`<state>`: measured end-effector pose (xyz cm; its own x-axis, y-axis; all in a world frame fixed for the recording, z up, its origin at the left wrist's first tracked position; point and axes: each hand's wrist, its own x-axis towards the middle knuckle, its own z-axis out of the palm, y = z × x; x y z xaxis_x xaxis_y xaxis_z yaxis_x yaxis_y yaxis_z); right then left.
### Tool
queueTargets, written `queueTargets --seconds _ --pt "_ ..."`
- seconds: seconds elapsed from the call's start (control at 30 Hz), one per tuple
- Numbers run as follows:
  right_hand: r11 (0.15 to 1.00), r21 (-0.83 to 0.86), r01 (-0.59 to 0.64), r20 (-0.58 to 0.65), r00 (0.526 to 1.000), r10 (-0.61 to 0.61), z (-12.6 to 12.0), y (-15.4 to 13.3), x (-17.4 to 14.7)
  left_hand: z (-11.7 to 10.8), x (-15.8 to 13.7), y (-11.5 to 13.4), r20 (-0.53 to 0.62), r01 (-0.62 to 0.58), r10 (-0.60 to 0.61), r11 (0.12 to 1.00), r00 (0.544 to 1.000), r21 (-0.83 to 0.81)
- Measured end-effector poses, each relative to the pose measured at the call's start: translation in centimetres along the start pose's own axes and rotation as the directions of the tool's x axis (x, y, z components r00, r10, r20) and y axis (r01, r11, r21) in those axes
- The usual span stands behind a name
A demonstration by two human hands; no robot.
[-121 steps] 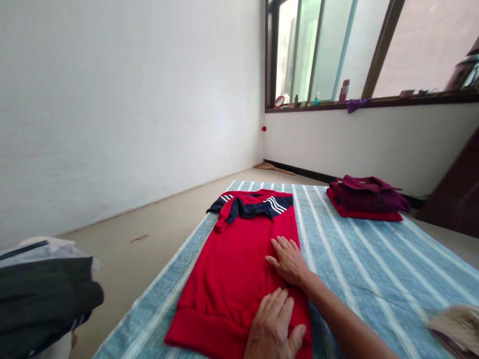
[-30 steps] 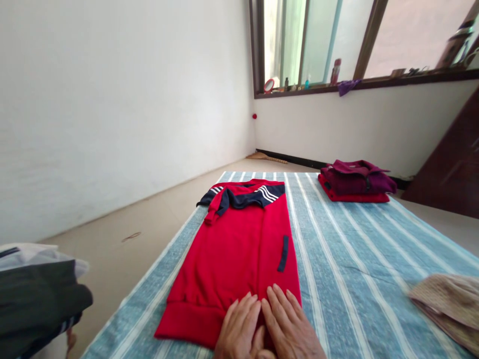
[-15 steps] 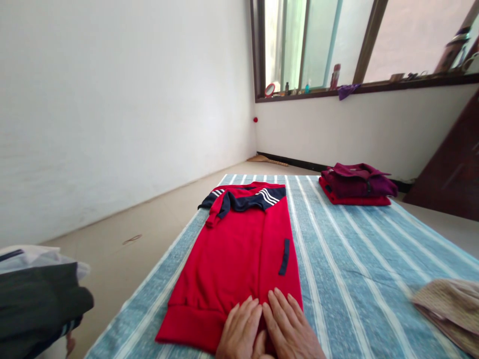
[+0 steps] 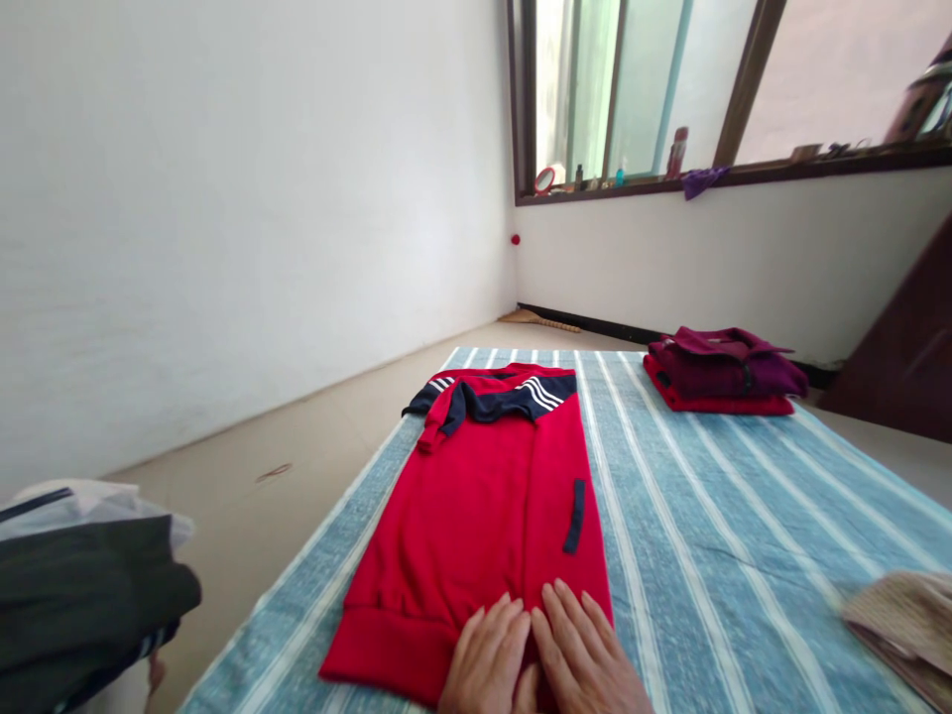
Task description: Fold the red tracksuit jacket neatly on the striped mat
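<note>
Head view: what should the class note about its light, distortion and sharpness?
Head view: daylight leaves the window pale; head view: the flask leans at the right edge, suggesting wide-angle stretch; head view: the red garment looks fairly sharp, shadows faint.

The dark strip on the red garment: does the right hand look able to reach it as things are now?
Probably yes: the right hand rests on the red garment, just short of the dark strip, and nothing is seen lying between them.

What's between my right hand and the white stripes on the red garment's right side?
In the head view, a narrow dark strip on the red garment lies between your right hand and those white stripes.
</note>
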<state>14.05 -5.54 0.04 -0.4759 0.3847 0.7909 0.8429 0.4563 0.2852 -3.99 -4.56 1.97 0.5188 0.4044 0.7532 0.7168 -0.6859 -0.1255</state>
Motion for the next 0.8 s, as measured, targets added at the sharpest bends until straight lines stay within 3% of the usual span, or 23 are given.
queueTargets --seconds 0.3,0.53,0.8 --pt "1.000 0.010 0.007 0.005 1.000 -0.008 -0.5 0.1 0.5 -0.2 -0.2 -0.2 0.066 -0.030 0.030 1.000 0.997 0.001" --pt "0.998 0.065 -0.021 0.023 1.000 0.019 0.0 0.0 -0.4 -0.1 0.1 -0.2 0.008 -0.010 0.011 0.999 1.000 -0.052" --pt "0.970 0.165 -0.179 0.163 0.975 0.152 -1.3 -1.1 0.1 -0.4 0.0 0.1 0.094 0.049 -0.040 0.995 0.995 -0.089"
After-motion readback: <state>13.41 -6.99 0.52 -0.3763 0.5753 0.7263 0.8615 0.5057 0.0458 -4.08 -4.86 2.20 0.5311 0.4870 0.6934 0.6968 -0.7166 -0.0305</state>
